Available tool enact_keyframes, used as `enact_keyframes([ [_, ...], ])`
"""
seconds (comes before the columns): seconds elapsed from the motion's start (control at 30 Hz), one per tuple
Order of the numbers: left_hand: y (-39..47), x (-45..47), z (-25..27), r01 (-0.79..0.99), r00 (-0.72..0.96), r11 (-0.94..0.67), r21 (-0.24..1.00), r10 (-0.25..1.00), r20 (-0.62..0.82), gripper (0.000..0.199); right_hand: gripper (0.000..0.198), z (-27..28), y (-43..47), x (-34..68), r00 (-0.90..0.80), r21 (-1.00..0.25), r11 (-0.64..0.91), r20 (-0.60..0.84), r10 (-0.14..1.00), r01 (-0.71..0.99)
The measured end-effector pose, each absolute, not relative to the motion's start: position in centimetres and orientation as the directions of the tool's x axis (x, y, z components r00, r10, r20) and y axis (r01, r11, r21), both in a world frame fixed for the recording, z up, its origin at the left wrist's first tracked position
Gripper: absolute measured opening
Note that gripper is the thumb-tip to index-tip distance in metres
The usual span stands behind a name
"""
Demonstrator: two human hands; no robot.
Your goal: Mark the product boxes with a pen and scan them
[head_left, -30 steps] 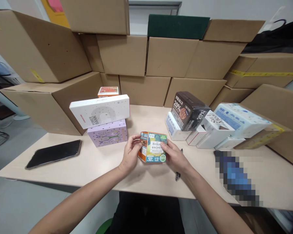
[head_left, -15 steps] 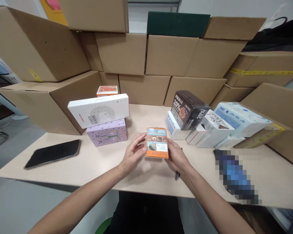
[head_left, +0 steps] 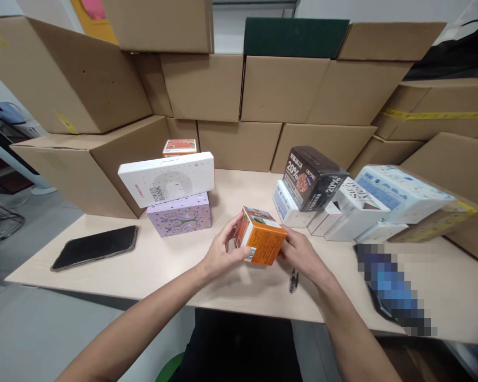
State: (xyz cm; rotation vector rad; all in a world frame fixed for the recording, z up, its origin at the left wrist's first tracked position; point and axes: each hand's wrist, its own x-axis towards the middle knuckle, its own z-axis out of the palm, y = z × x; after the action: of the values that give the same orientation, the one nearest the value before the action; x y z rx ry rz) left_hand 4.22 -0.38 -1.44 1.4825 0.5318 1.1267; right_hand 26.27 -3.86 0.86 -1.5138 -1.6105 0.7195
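Observation:
Between my two hands is a small orange box [head_left: 267, 245], tilted above the table with its printed orange side towards me. My left hand [head_left: 226, 249] is closed on its left side, the thumb lying over a white barcode patch. On the right edge, my right hand [head_left: 302, 252] grips the box, its fingertips partly hidden behind it. A dark pen-like object [head_left: 293, 281] lies on the table just below my right hand. To the left, a white power bank box [head_left: 171, 180] leans on a purple patterned box [head_left: 179, 216].
A black phone [head_left: 95, 246] lies at the left of the table [head_left: 159, 276]. Right of my hands, a dark brown box [head_left: 313, 178] rests on a white-and-blue box [head_left: 289, 204], beside several other small boxes. Stacked cardboard boxes [head_left: 282, 90] wall off the back. A pixelated item [head_left: 394, 289] lies at right.
The orange box has been turned in my hands: its top label faced me before, and now its orange side shows. The whole view has shifted slightly, so things appear a little further right.

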Motion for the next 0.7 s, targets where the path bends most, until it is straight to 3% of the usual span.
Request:
enact_keyframes([
  [0.07,-0.2,4.4,-1.3,-0.276,0.397,-0.164,0.947,0.878,0.267,0.080,0.034,1.4,-4.7,27.5,0.083,-0.647,0.039,0.157,0.984,0.761],
  [0.17,-0.1,4.5,-1.0,-0.297,0.339,-0.024,0.955,0.932,0.129,0.081,0.033,1.5,-6.4,28.8,0.119,-0.409,-0.042,0.164,0.979,0.911],
  [0.33,0.0,4.5,-0.7,-0.286,0.281,0.023,0.958,0.958,0.061,0.073,0.035,0.6,-8.6,28.9,0.004,-0.167,-0.003,0.008,1.000,0.986],
  [0.47,0.4,4.4,-1.0,-0.240,0.267,0.026,0.970,0.963,0.041,0.069,0.035,-0.5,-8.7,28.3,-0.053,-0.017,0.055,0.077,0.996,0.998],
  [0.57,0.6,4.3,-1.3,-0.206,0.261,0.031,0.978,0.965,0.024,0.070,0.024,-1.0,-8.3,28.7,-0.130,-0.062,0.141,0.160,0.978,0.988],
  [0.63,0.7,4.1,-1.4,-0.194,0.264,0.033,0.980,0.964,0.020,0.071,0.011,-1.0,-8.2,29.0,-0.091,-0.223,0.156,0.274,0.957,0.962],
  [0.7,0.7,4.1,-1.6,-0.195,0.274,0.030,0.980,0.961,0.025,0.072,0.005,-0.6,-8.3,28.7,0.079,-0.476,0.151,0.430,0.900,0.866],
])
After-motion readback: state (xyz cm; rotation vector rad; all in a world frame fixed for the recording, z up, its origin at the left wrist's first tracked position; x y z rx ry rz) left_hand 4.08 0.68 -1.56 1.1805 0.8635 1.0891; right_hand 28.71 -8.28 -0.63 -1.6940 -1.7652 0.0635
